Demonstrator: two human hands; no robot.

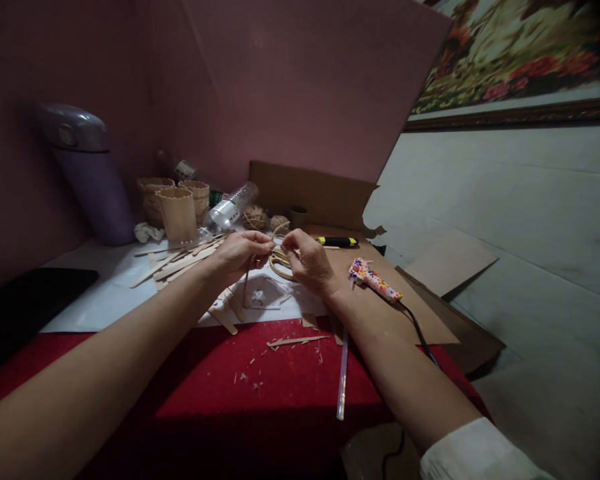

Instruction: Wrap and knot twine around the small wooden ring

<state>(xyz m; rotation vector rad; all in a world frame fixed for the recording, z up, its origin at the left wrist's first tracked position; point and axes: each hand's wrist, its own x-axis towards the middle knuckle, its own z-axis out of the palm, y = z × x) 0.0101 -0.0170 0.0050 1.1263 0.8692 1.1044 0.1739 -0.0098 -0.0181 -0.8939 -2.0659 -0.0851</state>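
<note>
A length of brown twine [245, 288] is pinched between the fingers of my left hand [243, 255], one end dangling below it. My right hand [307, 261] is closed at the twine's other side, close to the left fingertips, and a small loop of twine rises between the two. Beneath the hands lie gold-handled scissors [279, 268], partly hidden by my right hand. Two balls of twine [255, 218] rest just beyond. Wooden craft sticks [180, 263] are heaped left of my left hand, on white paper [115, 300].
A floral glue gun [377, 280] with a black cord lies on cardboard [425, 317] at right. Behind are a black-and-yellow utility knife [339, 241], wooden cups [175, 213], a plastic bottle [233, 205] and a purple flask [93, 177]. A clear glue stick [343, 380] overhangs the red cloth [205, 380].
</note>
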